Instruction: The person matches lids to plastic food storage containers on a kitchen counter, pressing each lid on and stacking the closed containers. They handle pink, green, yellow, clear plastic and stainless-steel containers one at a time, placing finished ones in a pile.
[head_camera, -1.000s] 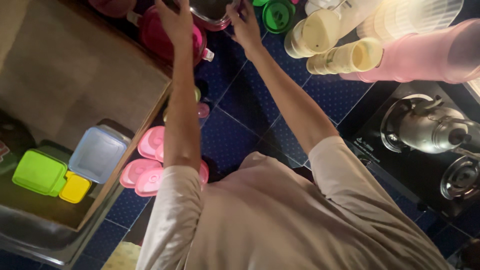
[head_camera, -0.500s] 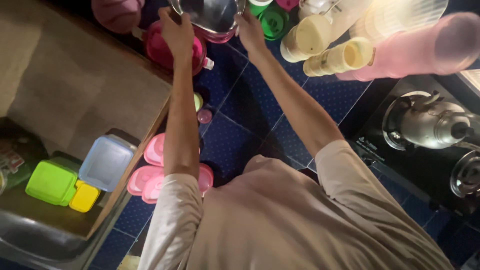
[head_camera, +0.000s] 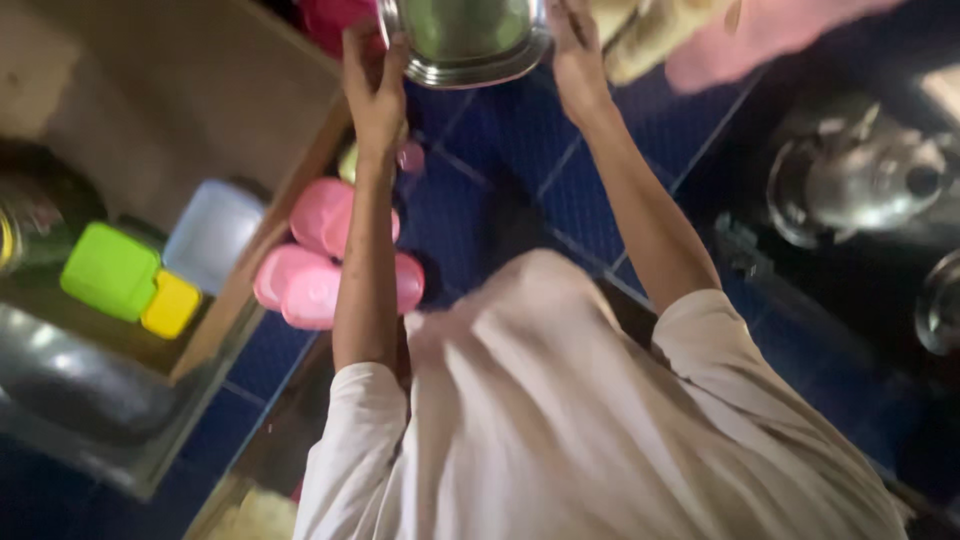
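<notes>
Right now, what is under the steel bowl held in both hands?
Under the steel bowl gripped by the left hand and right hand lies blue tiled counter. Its base hides whatever sits directly beneath, and the blurred frame shows no contents.

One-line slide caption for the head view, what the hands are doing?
Left hand and right hand grip a round steel bowl by its rim above the blue tiled counter.

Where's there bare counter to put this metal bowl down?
The blue tiled counter is bare between the two forearms, below the metal bowl that the left hand and right hand grip. It is crowded by the pink lids leftward and the stove kettle rightward.
</notes>
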